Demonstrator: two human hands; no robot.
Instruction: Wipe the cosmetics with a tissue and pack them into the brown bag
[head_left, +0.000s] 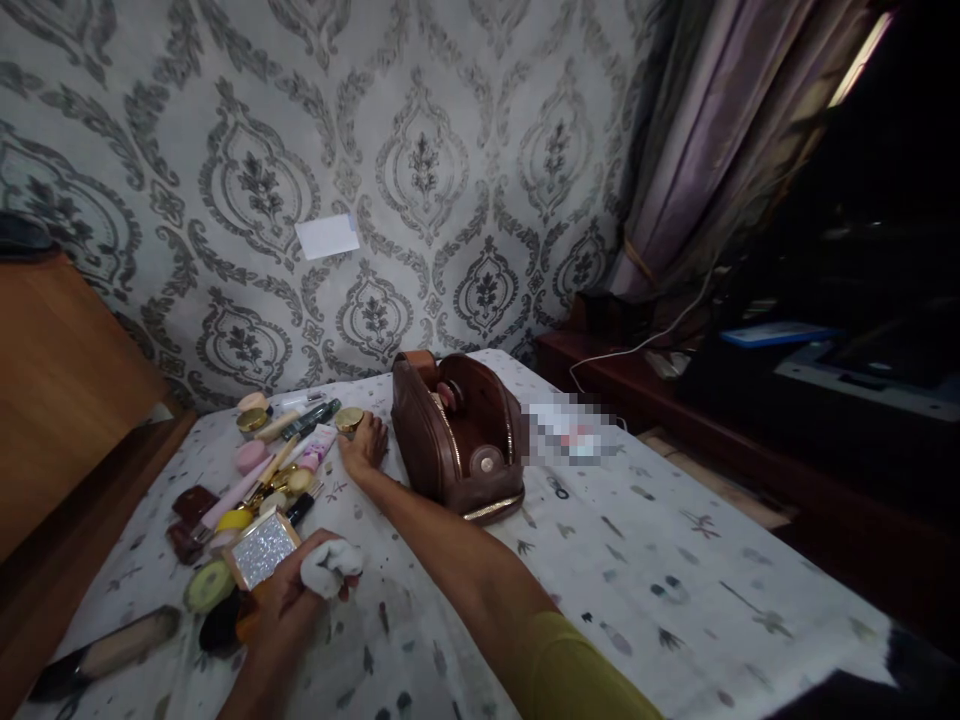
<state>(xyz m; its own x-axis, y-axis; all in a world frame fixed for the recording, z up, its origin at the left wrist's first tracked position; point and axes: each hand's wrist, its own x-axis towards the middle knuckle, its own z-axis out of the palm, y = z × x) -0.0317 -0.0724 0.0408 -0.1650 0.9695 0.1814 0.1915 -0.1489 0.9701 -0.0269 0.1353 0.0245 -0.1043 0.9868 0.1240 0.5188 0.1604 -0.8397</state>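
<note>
My left hand (294,585), low on the left, is closed around a crumpled white cloth (330,568). Just beyond it lies a square glittery compact (261,548) with a gold edge. Farther back, my right hand (365,445) has its fingers around a small gold-lidded jar (349,418) on the table; part of the grip is hidden. To the right of that hand stands a brown leather cosmetic bag (420,440), its zip open and some small items inside. A pink-and-white tube (317,447) lies left of my right hand.
Cosmetics spread across the left of the patterned tablecloth (630,560), among them a pink round container (251,457), a green-lidded jar (210,586) and a large brown-and-black tube (127,645). A wooden cabinet (67,400) borders the left. A white cable (645,350) runs at the right.
</note>
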